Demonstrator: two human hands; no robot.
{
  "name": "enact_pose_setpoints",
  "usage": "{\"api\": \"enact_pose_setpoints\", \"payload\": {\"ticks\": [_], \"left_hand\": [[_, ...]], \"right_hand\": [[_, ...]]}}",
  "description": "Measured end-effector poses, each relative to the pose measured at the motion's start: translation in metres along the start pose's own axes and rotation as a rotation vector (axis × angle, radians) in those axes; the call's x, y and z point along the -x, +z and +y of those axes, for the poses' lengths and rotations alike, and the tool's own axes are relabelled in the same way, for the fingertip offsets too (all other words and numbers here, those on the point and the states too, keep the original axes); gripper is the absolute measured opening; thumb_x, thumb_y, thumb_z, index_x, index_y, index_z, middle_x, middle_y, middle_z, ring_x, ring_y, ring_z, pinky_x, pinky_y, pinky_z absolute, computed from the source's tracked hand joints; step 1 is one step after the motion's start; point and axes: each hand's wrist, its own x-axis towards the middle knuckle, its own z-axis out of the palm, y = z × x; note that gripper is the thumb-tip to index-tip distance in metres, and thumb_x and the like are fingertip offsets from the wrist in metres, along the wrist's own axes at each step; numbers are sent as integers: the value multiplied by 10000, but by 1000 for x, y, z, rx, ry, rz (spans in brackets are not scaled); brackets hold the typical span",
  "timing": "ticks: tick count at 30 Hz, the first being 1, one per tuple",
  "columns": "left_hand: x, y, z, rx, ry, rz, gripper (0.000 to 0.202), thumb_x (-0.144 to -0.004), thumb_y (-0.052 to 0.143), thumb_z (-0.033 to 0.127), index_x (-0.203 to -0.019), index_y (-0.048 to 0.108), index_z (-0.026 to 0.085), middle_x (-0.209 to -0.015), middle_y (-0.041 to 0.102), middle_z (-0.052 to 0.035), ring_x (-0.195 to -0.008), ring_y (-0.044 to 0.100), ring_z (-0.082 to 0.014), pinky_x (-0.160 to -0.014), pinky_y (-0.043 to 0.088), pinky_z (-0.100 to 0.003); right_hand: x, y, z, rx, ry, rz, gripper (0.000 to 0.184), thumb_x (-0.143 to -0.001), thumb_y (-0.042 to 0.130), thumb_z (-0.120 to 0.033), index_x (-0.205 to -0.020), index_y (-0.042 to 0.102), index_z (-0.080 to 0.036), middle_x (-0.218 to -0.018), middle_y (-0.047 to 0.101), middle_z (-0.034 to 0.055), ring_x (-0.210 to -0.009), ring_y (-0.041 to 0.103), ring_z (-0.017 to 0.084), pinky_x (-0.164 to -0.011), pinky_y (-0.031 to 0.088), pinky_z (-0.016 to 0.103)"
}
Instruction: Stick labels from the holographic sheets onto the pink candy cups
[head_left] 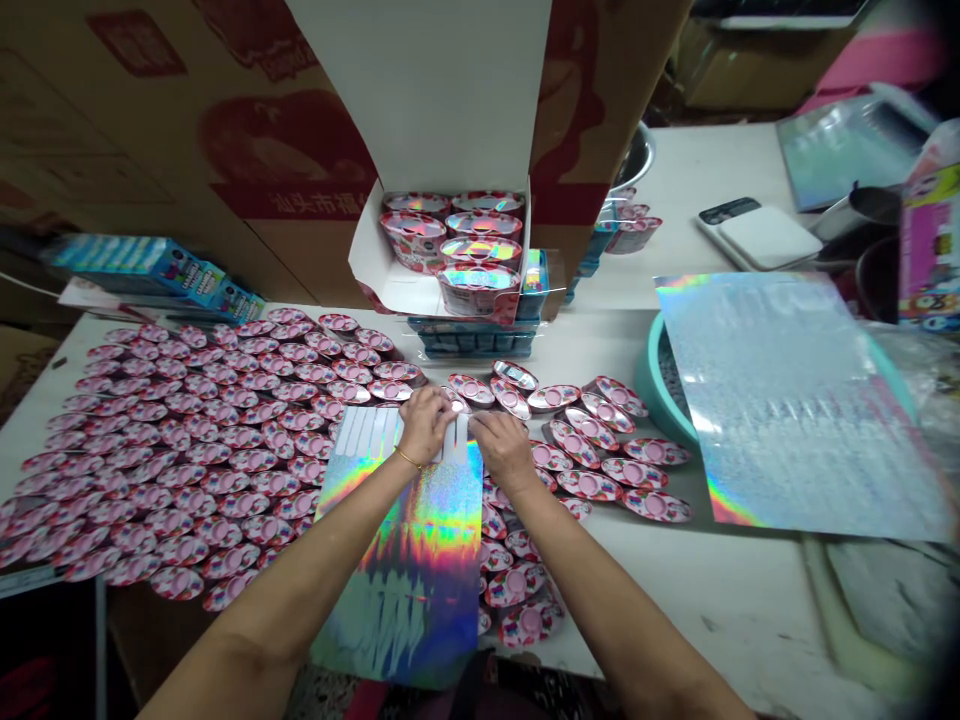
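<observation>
A shiny holographic sticker sheet [405, 545] lies in front of me, with pale strip-shaped marks along its far edge. My left hand [425, 425] is over that edge, its fingers bent and closed beside a small oval pink-and-red tub [454, 398]. Close by on the right, my right hand [501, 445] has its fingertips pressed together at the sheet's far right corner, against the same tub. What lies between the fingers of either hand is too small or hidden to make out. Many similar oval tubs [225, 440] stand in rows to the left, with more tubs [589, 430] on the right.
An open white carton [365, 262] holding several tubs stands at the back, before large brown cardboard boxes [292, 160]. To the right, a second holographic sheet [795, 400] rests over a turquoise basin [660, 395]. Behind it is a white scale [769, 237]. Blue boxes [161, 272] are at back left.
</observation>
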Motion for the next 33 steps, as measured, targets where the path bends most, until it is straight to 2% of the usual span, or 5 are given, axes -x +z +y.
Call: {"api": "enact_pose_setpoints", "payload": {"ticks": [8,14,22,30,33], "left_hand": [[2,-12,5,-3,83,-110,157,-810,473,314,-828,573,194,-840,600,-20,-889,504,-176,-842,280,-348],[-10,-14,7,62,110,-300,191,-790,487,311,-758,641,203,-819,614,-29,-882,510,-182,-821,315,-328],[-15,-11,4,63,16,-353,234,-777,474,285,-627,601,159,-698,575,-17,-727,510,-143,-699,362,-271],[-11,-13,-2,-24,-70,-321,233,-785,463,311,-689,627,176,-768,606,-19,-798,532,-159,-746,340,-297],[-11,-15,-2,-42,-87,-328,235,-785,460,316,-695,629,180,-790,612,-19,-817,535,-164,-752,330,-306]], "right_hand": [[-17,-7,0,-373,297,5,149,-811,518,-245,-888,638,-199,-839,618,41,-816,548,161,-723,427,268],[-11,-9,7,-121,103,-43,203,-842,474,-225,-966,635,-227,-877,644,35,-803,539,161,-725,385,282],[-1,-4,12,95,-159,-32,281,-867,413,-197,-1106,560,-188,-1144,574,68,-934,493,181,-762,360,312],[3,-6,3,-19,-112,-38,201,-863,423,-200,-930,613,-196,-1060,603,46,-914,500,166,-775,371,298],[-3,-10,-1,-118,30,-5,198,-860,433,-232,-966,595,-187,-997,607,53,-925,497,164,-807,376,297]]}}
